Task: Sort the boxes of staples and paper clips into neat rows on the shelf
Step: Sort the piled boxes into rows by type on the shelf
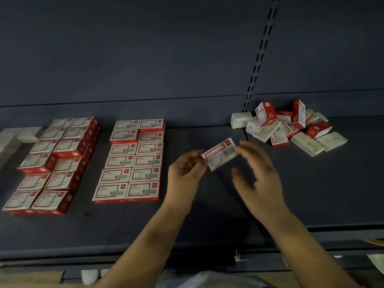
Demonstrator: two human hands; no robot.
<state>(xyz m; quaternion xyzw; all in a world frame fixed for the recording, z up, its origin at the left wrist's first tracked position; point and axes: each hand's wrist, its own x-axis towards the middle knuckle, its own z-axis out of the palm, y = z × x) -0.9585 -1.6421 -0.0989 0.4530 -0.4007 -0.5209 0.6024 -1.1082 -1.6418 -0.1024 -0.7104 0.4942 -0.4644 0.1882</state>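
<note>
Head view: toward the left end of the dark grey metal shelf (124,221) stand stacked red-and-white cardboard boxes (56,161), then a flat two-column block of the same boxes (133,159). Mid-shelf, the left hand (187,173) pinches one red-and-white barcoded box (221,153) in its grip; the right hand (257,173), blurred, hovers loose-fingered beside it. Judged step: placing it, probably starting a new row right of the block. A jumbled pile of boxes (291,127) waits near the back right.
</note>
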